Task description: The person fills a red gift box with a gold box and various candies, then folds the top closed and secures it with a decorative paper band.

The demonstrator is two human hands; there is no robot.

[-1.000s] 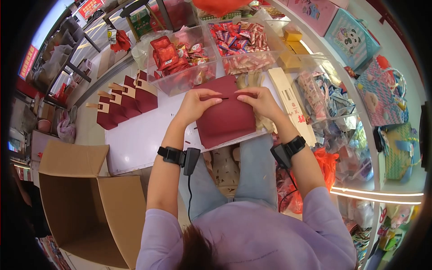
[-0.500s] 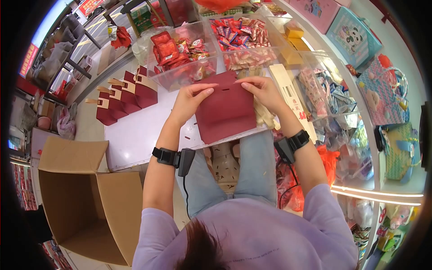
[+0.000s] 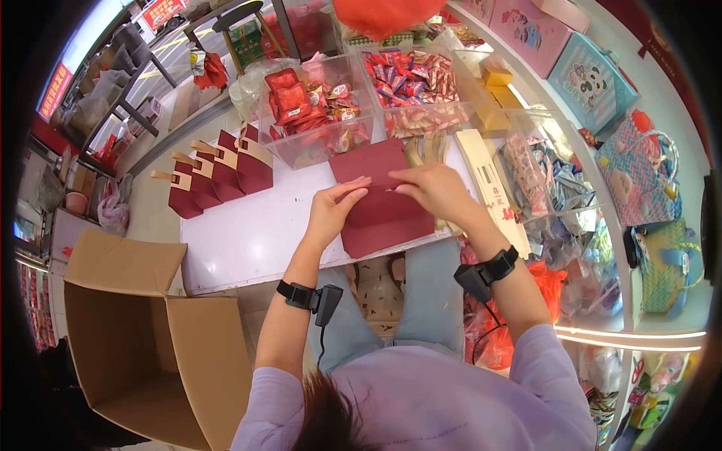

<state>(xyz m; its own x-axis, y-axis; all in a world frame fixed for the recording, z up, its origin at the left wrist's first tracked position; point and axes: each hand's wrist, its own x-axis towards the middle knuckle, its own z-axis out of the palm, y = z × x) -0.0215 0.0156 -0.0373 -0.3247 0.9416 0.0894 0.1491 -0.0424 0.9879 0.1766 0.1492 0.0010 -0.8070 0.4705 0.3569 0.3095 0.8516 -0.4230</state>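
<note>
A flat maroon paper bag (image 3: 387, 225) lies on the white table (image 3: 241, 259), in front of my body. My left hand (image 3: 337, 207) is at the bag's left side, thumb and forefinger pinched at its surface. My right hand (image 3: 430, 192) bends over the bag's right side, fingertips close together near the middle. Whatever lies between the fingertips of either hand is too small to make out. Beige handle strips (image 3: 427, 150) lie just beyond my right hand, beside a pale wooden-coloured stack (image 3: 489, 180) with red print.
Several upright maroon bags (image 3: 218, 177) with beige handles stand at the table's left. Clear bins of red packets (image 3: 289, 101) and wrapped sweets (image 3: 414, 83) line the back. An open cardboard box (image 3: 135, 338) is at the lower left; shelves with gift bags (image 3: 639, 165) stand right.
Both hands have moved down the bag from its upper edge towards its middle. The view has shifted slightly, and the upper part of the bag now shows beyond my hands.
</note>
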